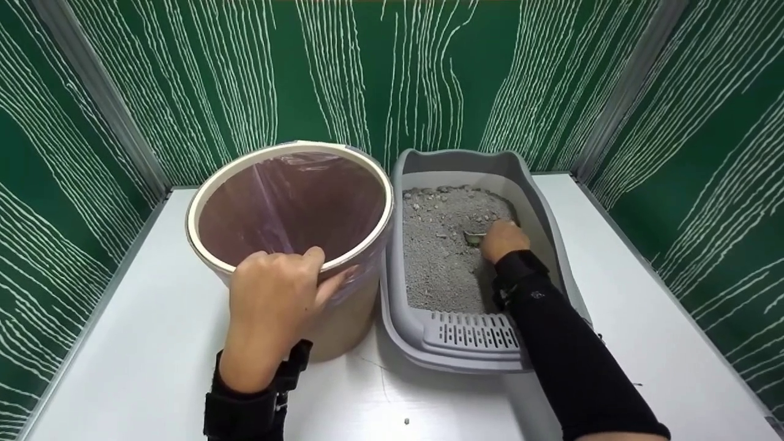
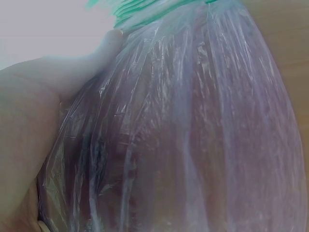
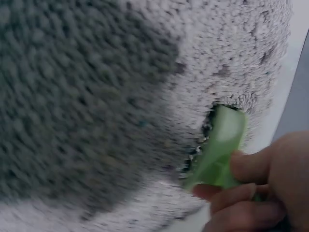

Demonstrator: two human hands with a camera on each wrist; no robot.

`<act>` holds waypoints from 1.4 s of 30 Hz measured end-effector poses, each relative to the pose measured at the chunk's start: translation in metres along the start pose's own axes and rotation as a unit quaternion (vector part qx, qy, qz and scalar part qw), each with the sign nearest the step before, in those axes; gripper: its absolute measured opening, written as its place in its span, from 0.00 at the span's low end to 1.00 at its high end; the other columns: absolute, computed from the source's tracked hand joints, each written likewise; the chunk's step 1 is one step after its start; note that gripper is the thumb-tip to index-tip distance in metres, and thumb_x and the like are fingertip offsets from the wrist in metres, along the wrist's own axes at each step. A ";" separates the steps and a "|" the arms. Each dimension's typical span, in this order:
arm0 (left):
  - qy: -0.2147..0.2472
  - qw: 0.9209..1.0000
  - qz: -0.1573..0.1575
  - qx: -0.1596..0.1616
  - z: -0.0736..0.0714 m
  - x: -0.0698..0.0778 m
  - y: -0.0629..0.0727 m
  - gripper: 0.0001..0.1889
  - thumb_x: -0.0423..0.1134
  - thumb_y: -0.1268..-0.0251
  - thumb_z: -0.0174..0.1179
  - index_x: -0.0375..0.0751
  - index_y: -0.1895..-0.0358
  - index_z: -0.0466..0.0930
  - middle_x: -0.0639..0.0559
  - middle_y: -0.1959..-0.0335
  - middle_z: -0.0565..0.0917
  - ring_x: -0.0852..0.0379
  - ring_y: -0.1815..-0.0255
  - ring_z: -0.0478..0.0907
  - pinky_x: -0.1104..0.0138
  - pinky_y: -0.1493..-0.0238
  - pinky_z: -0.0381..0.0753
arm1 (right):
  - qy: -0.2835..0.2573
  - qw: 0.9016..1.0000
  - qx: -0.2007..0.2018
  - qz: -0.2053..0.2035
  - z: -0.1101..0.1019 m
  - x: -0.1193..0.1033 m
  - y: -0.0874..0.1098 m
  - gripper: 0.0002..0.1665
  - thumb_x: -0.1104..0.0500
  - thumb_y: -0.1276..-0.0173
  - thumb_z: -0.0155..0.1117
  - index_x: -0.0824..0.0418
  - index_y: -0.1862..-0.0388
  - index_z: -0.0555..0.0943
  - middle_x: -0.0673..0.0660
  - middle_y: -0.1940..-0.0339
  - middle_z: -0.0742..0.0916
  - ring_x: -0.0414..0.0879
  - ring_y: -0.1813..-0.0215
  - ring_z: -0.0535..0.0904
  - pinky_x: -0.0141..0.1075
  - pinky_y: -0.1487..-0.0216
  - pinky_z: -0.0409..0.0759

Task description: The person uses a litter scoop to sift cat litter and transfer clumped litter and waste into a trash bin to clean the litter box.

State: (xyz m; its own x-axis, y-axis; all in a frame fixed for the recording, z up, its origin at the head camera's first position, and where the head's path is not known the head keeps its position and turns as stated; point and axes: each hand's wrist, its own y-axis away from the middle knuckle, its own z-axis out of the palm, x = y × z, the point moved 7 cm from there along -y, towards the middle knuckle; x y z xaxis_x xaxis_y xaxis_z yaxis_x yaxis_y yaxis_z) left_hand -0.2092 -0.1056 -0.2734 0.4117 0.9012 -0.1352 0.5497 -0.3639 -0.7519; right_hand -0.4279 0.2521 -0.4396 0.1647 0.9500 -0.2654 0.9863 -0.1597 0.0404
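Note:
My left hand [image 1: 272, 300] grips the near rim of a round bin [image 1: 343, 327] lined with a thin see-through plastic bag [image 2: 193, 125]. In the left wrist view the thumb lies against the bag's gathered folds. My right hand [image 1: 505, 240] reaches into a grey litter box [image 1: 398, 263] right of the bin. It holds a green litter scoop [image 3: 222, 145] by the handle, fingers curled round it. The scoop's front edge is sunk in the grey cat litter [image 1: 444, 266]. Small clumps [image 1: 438, 193] lie toward the box's far end.
Bin and litter box stand side by side on a white table [image 1: 147, 318]. A slotted step [image 1: 471, 331] forms the box's near end. One small pellet [image 1: 407, 421] lies near the table's front edge. Green panels with white lines [image 1: 416, 73] enclose the table.

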 end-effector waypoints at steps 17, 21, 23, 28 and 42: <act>-0.007 1.000 0.000 0.003 0.000 0.000 0.000 0.32 0.57 0.47 0.80 0.45 0.83 0.65 0.55 0.92 0.59 0.49 0.92 0.62 0.58 0.87 0.61 | -0.119 0.993 -0.014 0.025 0.017 0.016 -0.005 0.25 0.57 0.18 0.50 0.81 0.50 0.82 0.81 0.40 0.82 0.69 0.47 0.81 0.55 0.42 0.79; -0.005 1.000 0.001 0.003 0.000 0.000 -0.001 0.32 0.57 0.47 0.80 0.45 0.83 0.64 0.56 0.92 0.58 0.49 0.92 0.61 0.58 0.88 0.61 | -0.152 0.987 0.004 0.045 0.015 0.018 -0.007 0.28 0.55 0.17 0.52 0.82 0.44 0.81 0.81 0.37 0.81 0.70 0.43 0.81 0.56 0.40 0.79; -0.004 1.000 0.001 0.003 0.000 0.000 -0.001 0.32 0.57 0.46 0.80 0.45 0.83 0.64 0.56 0.92 0.58 0.49 0.92 0.61 0.58 0.88 0.61 | -0.160 0.986 0.013 0.052 0.013 0.018 -0.009 0.28 0.54 0.16 0.52 0.82 0.43 0.81 0.81 0.37 0.81 0.71 0.40 0.81 0.56 0.38 0.78; -0.005 1.000 0.001 0.000 0.001 0.000 0.000 0.32 0.57 0.45 0.79 0.45 0.83 0.64 0.56 0.92 0.57 0.49 0.93 0.60 0.59 0.88 0.61 | -0.192 0.979 0.050 0.057 0.009 0.019 -0.008 0.25 0.53 0.15 0.54 0.78 0.44 0.81 0.79 0.40 0.83 0.71 0.40 0.81 0.57 0.38 0.78; -0.010 1.000 0.002 0.007 0.001 0.000 0.002 0.32 0.60 0.45 0.78 0.45 0.83 0.66 0.55 0.93 0.59 0.47 0.93 0.63 0.58 0.87 0.62 | -0.195 0.971 0.125 0.054 -0.001 0.014 -0.007 0.22 0.54 0.17 0.59 0.73 0.39 0.82 0.75 0.40 0.85 0.70 0.38 0.83 0.60 0.40 0.78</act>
State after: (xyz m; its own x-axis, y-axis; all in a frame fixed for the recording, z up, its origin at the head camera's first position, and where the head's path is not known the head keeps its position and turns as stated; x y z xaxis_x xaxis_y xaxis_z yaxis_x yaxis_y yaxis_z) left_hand -0.2089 -0.1060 -0.2752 0.4000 0.9041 -0.1505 0.5371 -0.3643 -0.7608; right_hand -0.4326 0.2667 -0.4430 0.2055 0.7571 -0.6202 0.9234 -0.3600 -0.1334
